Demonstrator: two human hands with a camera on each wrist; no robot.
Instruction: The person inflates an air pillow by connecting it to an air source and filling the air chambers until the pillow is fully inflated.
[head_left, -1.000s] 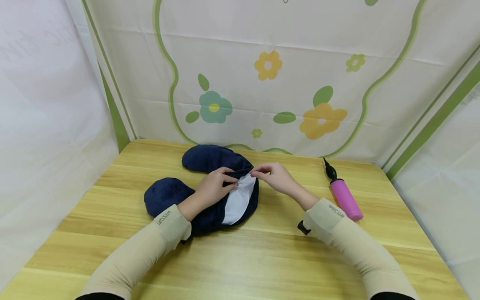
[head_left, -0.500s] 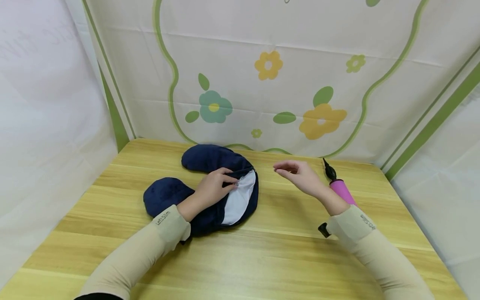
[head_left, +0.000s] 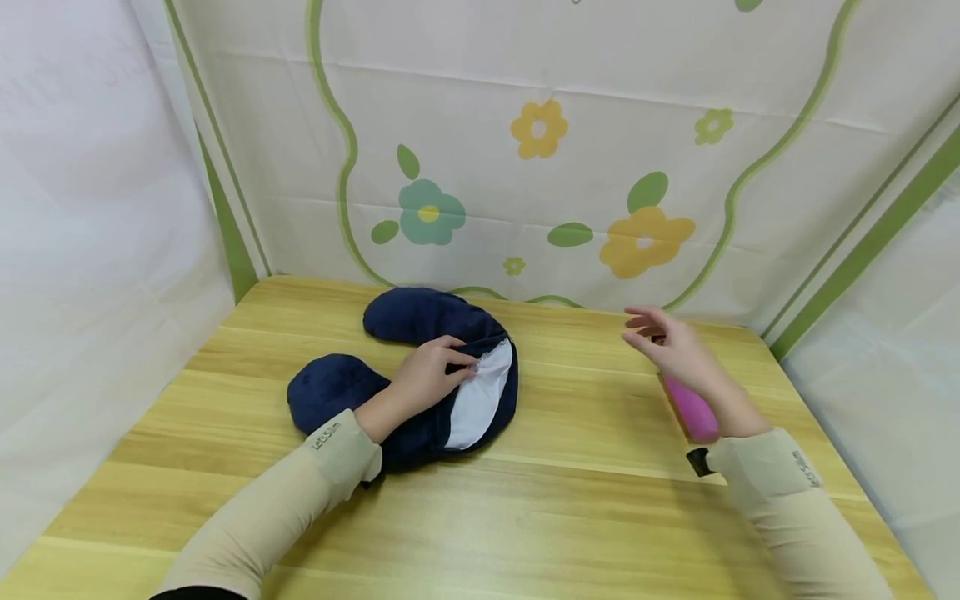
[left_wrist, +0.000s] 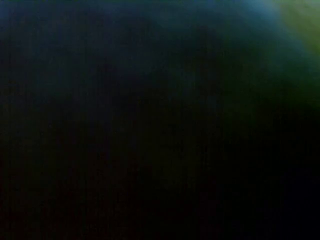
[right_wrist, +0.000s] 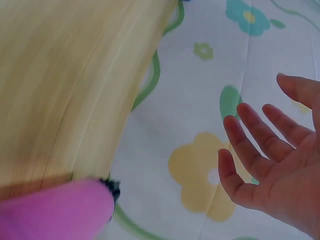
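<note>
A navy U-shaped neck pillow (head_left: pixel 431 315) lies on the table, its open end facing left. Through a gap in its cover shows a white inner lining (head_left: pixel 478 408). My left hand (head_left: pixel 423 379) lies over the pillow and pinches the edge of that gap between thumb and fingers. On the right, my right hand (head_left: pixel 686 354) is raised above a pink hand pump (head_left: pixel 697 414), holding nothing, fingers loosely bent. The right hand partly covers the pump in the head view. In the right wrist view the pump's pink barrel (right_wrist: pixel 60 210) shows apart from the fingers. The left wrist view is nearly black.
The wooden table (head_left: pixel 480 517) reaches back to a white curtain (head_left: pixel 480 150) printed with flowers. More white cloth hangs along the left and right sides.
My right hand has let go of the pillow's opening and moved right, over to the pink hand pump, its fingers spreading. The left hand and the pillow have stayed in place.
</note>
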